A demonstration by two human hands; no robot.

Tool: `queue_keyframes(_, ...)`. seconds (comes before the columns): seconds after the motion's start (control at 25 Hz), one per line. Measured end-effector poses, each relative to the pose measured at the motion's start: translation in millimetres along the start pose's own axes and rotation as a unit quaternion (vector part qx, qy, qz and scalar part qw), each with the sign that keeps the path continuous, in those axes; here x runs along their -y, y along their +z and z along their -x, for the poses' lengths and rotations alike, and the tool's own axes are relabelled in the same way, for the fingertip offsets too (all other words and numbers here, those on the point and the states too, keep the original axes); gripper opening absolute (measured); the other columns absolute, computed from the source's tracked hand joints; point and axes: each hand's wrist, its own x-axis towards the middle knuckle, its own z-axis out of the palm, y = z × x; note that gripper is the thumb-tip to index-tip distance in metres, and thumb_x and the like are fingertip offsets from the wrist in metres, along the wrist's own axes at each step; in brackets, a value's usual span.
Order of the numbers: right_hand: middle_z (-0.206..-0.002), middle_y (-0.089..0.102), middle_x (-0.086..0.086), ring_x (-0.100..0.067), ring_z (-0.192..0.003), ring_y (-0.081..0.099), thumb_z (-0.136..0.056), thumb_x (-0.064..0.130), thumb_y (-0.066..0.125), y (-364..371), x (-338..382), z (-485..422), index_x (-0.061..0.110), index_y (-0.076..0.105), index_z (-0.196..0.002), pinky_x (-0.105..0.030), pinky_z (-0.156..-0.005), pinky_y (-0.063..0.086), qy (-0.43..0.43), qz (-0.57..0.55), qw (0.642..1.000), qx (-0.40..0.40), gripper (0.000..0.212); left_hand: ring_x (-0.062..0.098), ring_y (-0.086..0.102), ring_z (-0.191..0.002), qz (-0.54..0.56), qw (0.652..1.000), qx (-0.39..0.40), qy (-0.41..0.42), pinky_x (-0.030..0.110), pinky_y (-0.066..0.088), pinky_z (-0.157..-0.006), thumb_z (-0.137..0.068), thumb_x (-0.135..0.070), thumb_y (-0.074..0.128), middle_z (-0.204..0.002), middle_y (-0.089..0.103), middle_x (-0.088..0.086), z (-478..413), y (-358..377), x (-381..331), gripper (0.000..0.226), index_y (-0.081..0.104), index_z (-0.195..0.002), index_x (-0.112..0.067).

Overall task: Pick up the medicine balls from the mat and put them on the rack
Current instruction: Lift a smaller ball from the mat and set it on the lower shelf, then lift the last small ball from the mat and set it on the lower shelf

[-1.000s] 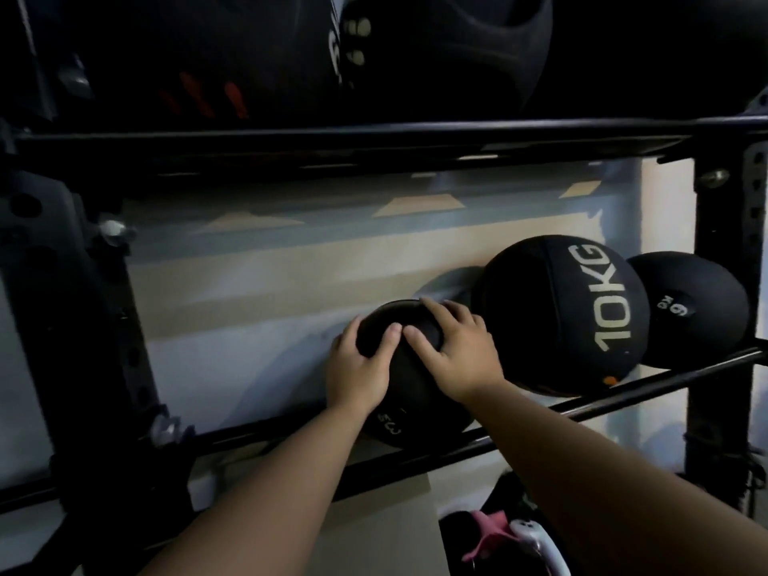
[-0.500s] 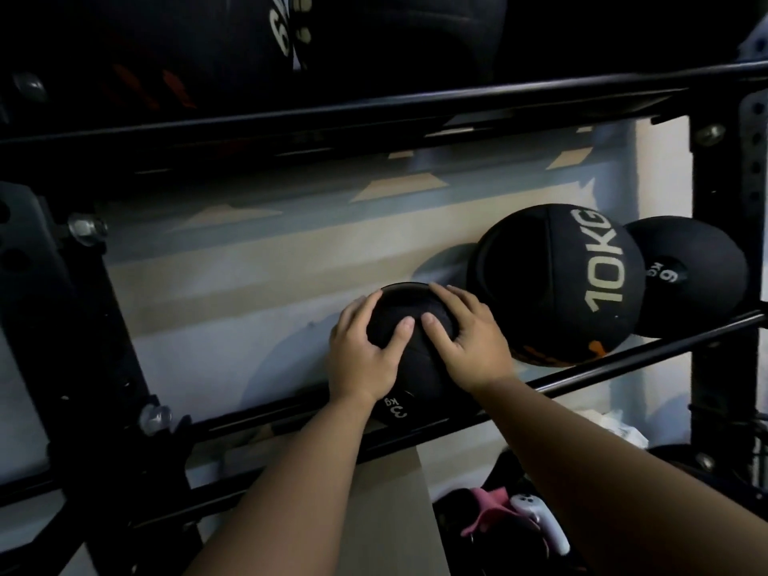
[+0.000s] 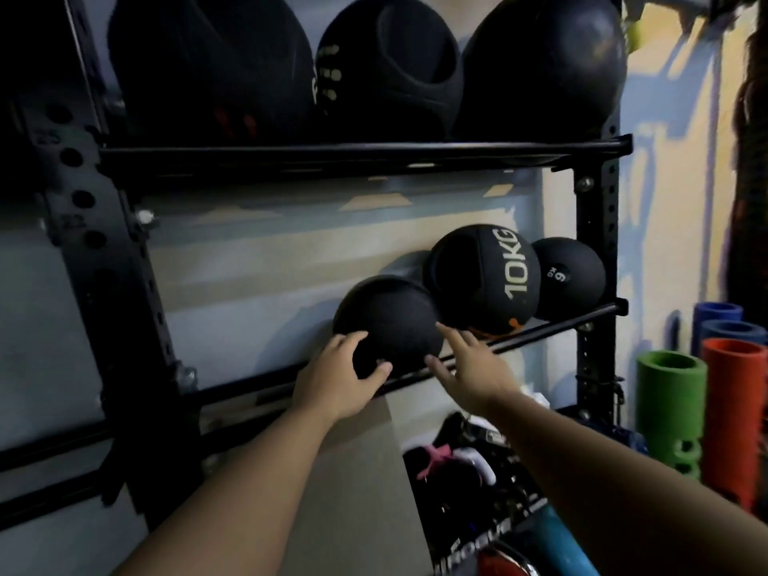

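A: Three balls on the middle rails of the rack (image 3: 598, 226): where is the small ball (image 3: 388, 324)?
B: Leftmost, touching the 10KG ball (image 3: 484, 280).
A: Hands?
B: Left hand (image 3: 338, 378) cups its lower front, fingers spread; right hand (image 3: 473, 365) open, fingertips at its right edge.

Three large balls (image 3: 386, 64) side by side on the rack (image 3: 357, 153) top shelf; below, small ball (image 3: 388, 324) leftmost on lower rails, 10KG ball (image 3: 484, 278) touching its right, 9 ball (image 3: 569, 278) rightmost; foam rollers (image 3: 671, 405) right of rack.
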Motion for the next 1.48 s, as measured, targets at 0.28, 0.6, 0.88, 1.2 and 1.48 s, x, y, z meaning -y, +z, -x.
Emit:
queue_keyframes(0.28,-0.131,0.070,-0.002,-0.027,-0.111,0.067,-0.101,0.065,0.049,-63.2,13.5,120.0,0.029,0.061,-0.136,-0.038,-0.084,0.052,0.044,0.044,0.998,0.033,0.052,0.019,0.071,-0.109,0.039,0.999,0.029,0.009,0.038,0.056,-0.094,-0.083,-0.075,0.067,-0.113,0.076,-0.011,96.8,-3.8,-43.8,0.055,0.070,-0.115,-0.031)
queue_keyframes(0.6,-0.108,0.080,0.001,-0.026,-0.100,0.072,-0.100,0.066,0.049,-177.6,0.0,243.7,0.030,0.064,-0.128,-0.034,-0.081,0.054,0.088,0.061,0.992,0.071,0.048,0.018,0.072,-0.101,0.017,0.999,0.019,-0.024,0.033,0.052,-0.084,-0.075,-0.087,0.059,-0.095,0.073,-0.016,227.8,-59.3,-110.5,0.055,0.063,-0.099,-0.038)
queue_keyframes(0.88,-0.111,0.075,-0.005,-0.030,-0.103,0.069,-0.098,0.066,0.050,-255.1,-60.2,428.6,0.028,0.066,-0.119,-0.035,-0.073,0.045,0.115,0.004,0.988,0.107,0.046,0.019,0.072,-0.096,0.006,0.996,0.062,-0.067,0.033,0.054,-0.081,-0.063,-0.095,0.045,-0.086,0.069,-0.021,410.3,-47.0,-250.7,0.069,0.062,-0.096,-0.037)
queue_keyframes(1.2,-0.106,0.073,-0.004,-0.031,-0.109,0.071,-0.094,0.065,0.057,-301.2,-121.4,577.3,0.028,0.067,-0.118,-0.035,-0.076,0.048,0.207,0.008,0.964,0.164,0.046,0.022,0.071,-0.098,0.024,0.982,0.173,-0.069,0.036,0.057,-0.087,-0.063,-0.096,0.050,-0.098,0.074,-0.010,522.1,7.9,-350.4,0.069,0.064,-0.091,-0.034)
queue_keyframes(1.48,-0.117,0.070,-0.003,-0.030,-0.100,0.068,-0.090,0.071,0.049,-269.4,-176.8,733.7,0.033,0.065,-0.121,-0.039,-0.082,0.052,0.320,0.045,0.914,0.246,0.052,0.030,0.070,-0.108,0.083,0.947,0.290,-0.111,0.041,0.055,-0.097,-0.053,-0.099,0.047,-0.116,0.077,0.004,615.9,122.7,-335.6,0.082,0.069,-0.096,-0.032)
